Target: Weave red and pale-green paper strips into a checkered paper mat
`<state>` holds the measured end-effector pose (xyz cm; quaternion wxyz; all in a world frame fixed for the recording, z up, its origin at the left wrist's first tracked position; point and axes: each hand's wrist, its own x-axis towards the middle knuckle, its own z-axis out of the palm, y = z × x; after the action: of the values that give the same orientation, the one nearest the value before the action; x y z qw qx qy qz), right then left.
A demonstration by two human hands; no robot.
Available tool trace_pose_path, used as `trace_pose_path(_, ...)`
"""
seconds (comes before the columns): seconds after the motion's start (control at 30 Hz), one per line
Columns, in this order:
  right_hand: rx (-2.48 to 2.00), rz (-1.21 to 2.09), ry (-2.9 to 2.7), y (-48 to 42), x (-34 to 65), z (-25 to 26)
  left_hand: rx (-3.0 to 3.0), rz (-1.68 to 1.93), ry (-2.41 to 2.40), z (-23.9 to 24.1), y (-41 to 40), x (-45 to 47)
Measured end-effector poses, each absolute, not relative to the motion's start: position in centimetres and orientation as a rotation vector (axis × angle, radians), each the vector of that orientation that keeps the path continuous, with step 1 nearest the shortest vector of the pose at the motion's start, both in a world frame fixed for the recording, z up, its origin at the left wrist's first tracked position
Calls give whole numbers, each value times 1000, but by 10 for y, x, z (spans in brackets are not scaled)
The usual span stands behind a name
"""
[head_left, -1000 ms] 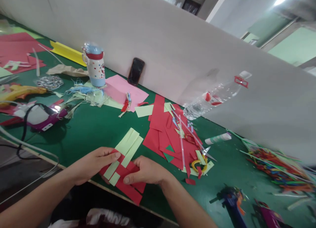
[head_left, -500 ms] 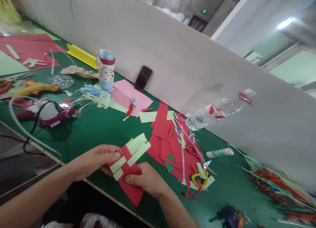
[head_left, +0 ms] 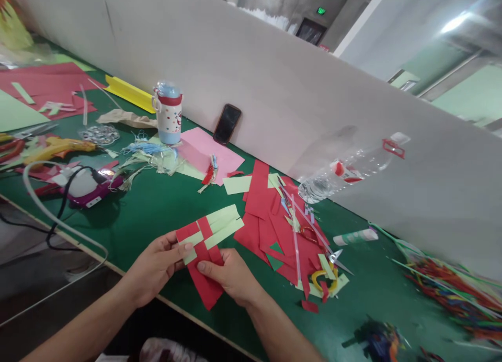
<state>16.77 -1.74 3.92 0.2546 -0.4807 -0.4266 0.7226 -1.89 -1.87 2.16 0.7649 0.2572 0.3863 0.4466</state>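
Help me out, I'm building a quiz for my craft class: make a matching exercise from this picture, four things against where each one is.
Things:
1. woven paper strips
2. phone
3. spotted drinking bottle
4. glue stick

Places:
A. propped against the white partition
B. lying on the green table, right of the red scraps
C. held by the left hand and right hand
D. standing upright beside the pink sheet

Pairs: 1-C, 2-A, 3-D, 4-B

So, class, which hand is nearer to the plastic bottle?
Right. The right hand, holding the woven paper, sits down-left of the bottle; the left hand, on the paper's other side, is farther left.
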Motion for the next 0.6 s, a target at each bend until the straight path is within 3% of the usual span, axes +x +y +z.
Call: trace_pose_path(0.6,-1295,1924,-1168,-23,158,29,553,1054,920,26,-20,-5)
